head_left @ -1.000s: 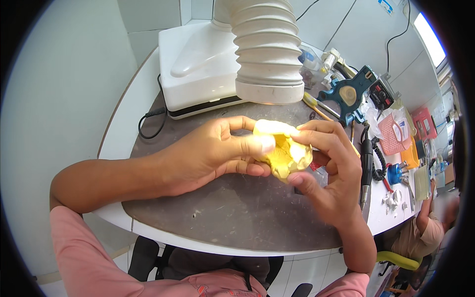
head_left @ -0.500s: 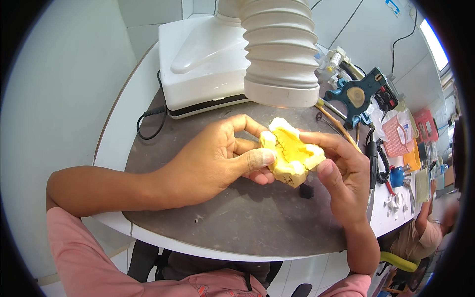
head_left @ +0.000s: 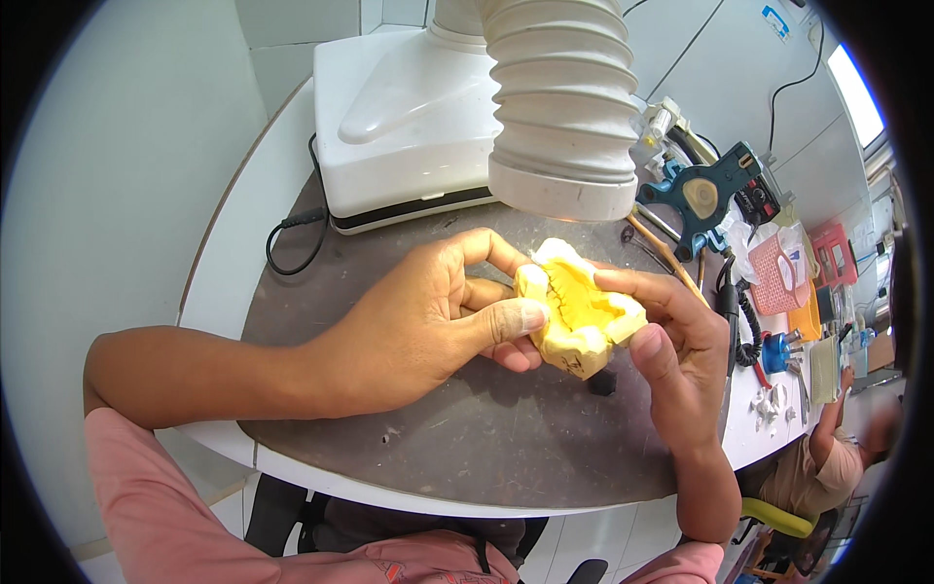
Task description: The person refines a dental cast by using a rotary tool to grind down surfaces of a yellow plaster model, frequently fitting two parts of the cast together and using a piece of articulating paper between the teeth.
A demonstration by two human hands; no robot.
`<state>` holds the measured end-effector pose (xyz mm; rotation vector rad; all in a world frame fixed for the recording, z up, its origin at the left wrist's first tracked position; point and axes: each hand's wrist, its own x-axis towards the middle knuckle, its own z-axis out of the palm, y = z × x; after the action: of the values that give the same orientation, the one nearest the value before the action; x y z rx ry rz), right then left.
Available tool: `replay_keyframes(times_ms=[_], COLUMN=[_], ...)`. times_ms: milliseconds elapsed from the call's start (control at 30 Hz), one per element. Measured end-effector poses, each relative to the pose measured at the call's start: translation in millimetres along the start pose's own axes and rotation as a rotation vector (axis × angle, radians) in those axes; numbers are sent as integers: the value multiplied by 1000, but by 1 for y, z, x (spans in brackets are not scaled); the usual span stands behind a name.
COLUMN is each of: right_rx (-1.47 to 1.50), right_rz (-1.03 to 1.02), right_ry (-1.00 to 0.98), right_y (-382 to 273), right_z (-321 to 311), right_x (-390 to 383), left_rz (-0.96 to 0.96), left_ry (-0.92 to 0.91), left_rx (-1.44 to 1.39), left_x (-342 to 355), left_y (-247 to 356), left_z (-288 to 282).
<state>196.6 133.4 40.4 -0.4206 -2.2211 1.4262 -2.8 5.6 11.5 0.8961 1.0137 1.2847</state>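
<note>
A yellow plaster dental cast [head_left: 584, 316] is held above the grey work surface, its tooth arch facing up towards me. My left hand [head_left: 457, 311] grips its left side, thumb on the near face and fingers behind. On the other side my right hand [head_left: 681, 341] pinches the cast between thumb and forefinger. Some dark handwriting marks the near side of its base. A small dark block [head_left: 602, 383] lies on the surface just below the cast. Parts of the fingers behind the cast are hidden.
Over the cast hangs a ribbed white hose [head_left: 564, 107], beside a white box-shaped machine [head_left: 404, 127]. A teal articulator-like frame [head_left: 702, 198], brushes and a pink basket [head_left: 778, 275] crowd the right side. Another person [head_left: 817, 467] sits at the far right.
Both hands hold the cast much as before, and it appears slightly further right and lower in view. The whole view has shifted a little.
</note>
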Motion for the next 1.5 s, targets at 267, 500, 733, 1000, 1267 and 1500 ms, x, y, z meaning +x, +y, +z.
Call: replay_keyframes(times_ms=[267, 500, 733, 1000, 1267, 1500], right_rx=[-1, 50, 55, 79, -61, -152], right_rz=[6, -28, -41, -153, -303, -356], right_ry=[2, 8, 19, 32, 5, -23], right_y=[-1, 1, -2, 0, -1, -1], right_z=[-1, 0, -2, -3, -7, -10], right_x=[0, 0, -1, -3, -3, -3], left_rz=[-7, 17, 65, 71, 111, 124], left_ry=[6, -8, 22, 4, 5, 3], left_rx=[7, 26, 36, 18, -44, -46], left_x=[-1, 0, -2, -6, -9, -9], left_y=[0, -3, 0, 5, 6, 7], left_z=[1, 1, 6, 9, 14, 15])
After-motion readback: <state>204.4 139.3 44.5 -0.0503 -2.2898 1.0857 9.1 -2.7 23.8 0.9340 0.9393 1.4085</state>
